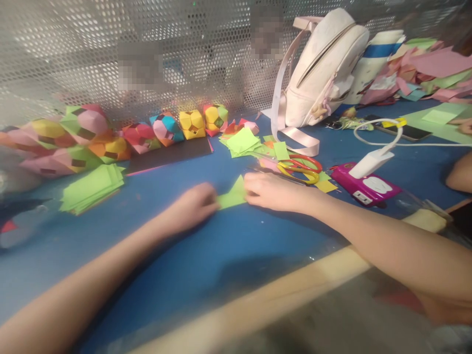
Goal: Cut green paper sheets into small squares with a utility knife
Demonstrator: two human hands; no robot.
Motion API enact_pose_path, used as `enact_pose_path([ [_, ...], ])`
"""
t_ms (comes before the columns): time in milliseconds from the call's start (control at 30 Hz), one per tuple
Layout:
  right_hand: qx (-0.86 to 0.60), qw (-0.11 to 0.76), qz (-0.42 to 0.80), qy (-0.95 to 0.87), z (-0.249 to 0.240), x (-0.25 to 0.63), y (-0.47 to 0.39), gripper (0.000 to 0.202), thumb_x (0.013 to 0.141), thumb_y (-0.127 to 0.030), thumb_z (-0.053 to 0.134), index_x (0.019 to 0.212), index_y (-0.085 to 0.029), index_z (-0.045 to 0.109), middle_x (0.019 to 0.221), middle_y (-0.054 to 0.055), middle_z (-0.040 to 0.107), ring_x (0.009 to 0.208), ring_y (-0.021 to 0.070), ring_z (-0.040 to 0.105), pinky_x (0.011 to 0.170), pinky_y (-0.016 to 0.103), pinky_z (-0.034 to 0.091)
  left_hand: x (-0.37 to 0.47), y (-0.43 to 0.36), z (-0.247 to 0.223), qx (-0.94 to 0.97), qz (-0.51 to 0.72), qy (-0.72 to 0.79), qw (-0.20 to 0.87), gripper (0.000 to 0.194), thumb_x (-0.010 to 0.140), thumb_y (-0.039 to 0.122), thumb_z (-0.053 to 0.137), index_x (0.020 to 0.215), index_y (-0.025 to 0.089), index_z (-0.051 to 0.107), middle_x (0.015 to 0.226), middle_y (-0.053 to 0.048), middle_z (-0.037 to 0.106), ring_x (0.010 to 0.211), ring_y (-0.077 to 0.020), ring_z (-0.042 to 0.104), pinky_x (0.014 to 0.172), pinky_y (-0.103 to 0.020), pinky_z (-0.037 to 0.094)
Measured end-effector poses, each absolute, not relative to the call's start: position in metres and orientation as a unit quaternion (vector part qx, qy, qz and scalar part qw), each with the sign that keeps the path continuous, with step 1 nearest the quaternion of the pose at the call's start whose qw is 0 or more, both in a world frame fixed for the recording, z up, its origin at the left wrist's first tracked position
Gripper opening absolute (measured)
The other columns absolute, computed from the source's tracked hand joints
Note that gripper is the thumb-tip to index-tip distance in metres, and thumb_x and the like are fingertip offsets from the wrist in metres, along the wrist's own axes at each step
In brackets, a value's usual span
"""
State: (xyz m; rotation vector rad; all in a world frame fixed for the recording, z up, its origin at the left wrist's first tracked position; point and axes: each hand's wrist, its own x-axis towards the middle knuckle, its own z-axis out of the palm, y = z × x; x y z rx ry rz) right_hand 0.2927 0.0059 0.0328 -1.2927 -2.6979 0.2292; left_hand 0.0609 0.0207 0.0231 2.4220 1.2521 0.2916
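Note:
Between my two hands is a small green sheet of paper (232, 195), partly folded, low over the blue tabletop (177, 260). My left hand (199, 204) is closed on its left end, slightly blurred. On the right end, my right hand (263, 191) pinches the paper with bent fingers. Just beyond my right hand lie scissors with red and yellow handles (300, 169). A loose pile of green paper squares (241, 141) sits farther back, and a neater green paper stack (92, 189) is to the left.
Folded paper balls (167, 129) line a perforated metal screen (177, 54). A white backpack (320, 73) stands behind, beside a bottle (379, 59). A purple power adapter (365, 184) with a white plug lies right. Wooden edging (258, 309) borders the table; another person's arm (460, 172) shows right.

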Motion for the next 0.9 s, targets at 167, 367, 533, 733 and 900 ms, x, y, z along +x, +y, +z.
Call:
enact_pose_path([
  [167, -0.432, 0.087, 0.036, -0.897, 0.029, 0.294, 0.004, 0.002, 0.085, -0.017, 0.055, 0.084, -0.015, 0.056, 0.089, 0.006, 0.055, 0.070, 0.0153, 0.046, 0.062, 0.029, 0.031, 0.054, 0.025, 0.020, 0.883, 0.157, 0.381, 0.224, 0.037, 0.083, 0.025, 0.057, 0.120, 0.021, 0.055, 0.105, -0.006, 0.059, 0.086, -0.0178, 0.058, 0.079, -0.030, 0.047],
  [367, -0.296, 0.125, -0.097, -0.942, 0.023, 0.292, 0.002, 0.022, 0.091, -0.007, 0.043, 0.095, -0.015, 0.064, 0.099, 0.010, 0.059, 0.085, 0.0212, 0.047, 0.071, 0.033, 0.031, 0.049, 0.030, 0.015, 0.935, 0.166, 0.240, 0.203, 0.023, 0.093, 0.022, 0.046, 0.099, 0.018, 0.068, 0.110, -0.009, 0.057, 0.102, -0.0184, 0.058, 0.092, -0.031, 0.045],
  [533, -0.230, 0.128, -0.081, -0.961, 0.014, 0.296, 0.007, 0.032, 0.095, -0.008, 0.039, 0.107, -0.019, 0.067, 0.091, 0.007, 0.061, 0.081, 0.0194, 0.048, 0.070, 0.032, 0.030, 0.045, 0.038, 0.010, 0.928, 0.179, 0.240, 0.224, 0.021, 0.094, 0.020, 0.046, 0.096, 0.017, 0.067, 0.107, -0.008, 0.060, 0.100, -0.0160, 0.059, 0.093, -0.029, 0.046],
  [733, -0.233, 0.127, -0.042, -0.963, 0.013, 0.298, 0.009, 0.033, 0.094, -0.008, 0.041, 0.108, -0.019, 0.068, 0.091, 0.008, 0.062, 0.082, 0.0185, 0.050, 0.071, 0.031, 0.034, 0.045, 0.036, 0.013, 0.913, 0.191, 0.259, 0.252, 0.017, 0.093, 0.024, 0.050, 0.100, 0.017, 0.064, 0.104, -0.007, 0.061, 0.098, -0.0160, 0.059, 0.093, -0.031, 0.046],
  [900, -0.231, 0.124, -0.041, -0.964, 0.013, 0.297, 0.009, 0.035, 0.095, -0.009, 0.039, 0.113, -0.019, 0.067, 0.091, 0.008, 0.062, 0.083, 0.0193, 0.051, 0.071, 0.031, 0.037, 0.050, 0.030, 0.014, 0.919, 0.185, 0.262, 0.230, 0.019, 0.092, 0.031, 0.053, 0.094, 0.016, 0.067, 0.101, -0.008, 0.059, 0.094, -0.0169, 0.059, 0.089, -0.031, 0.048],
])
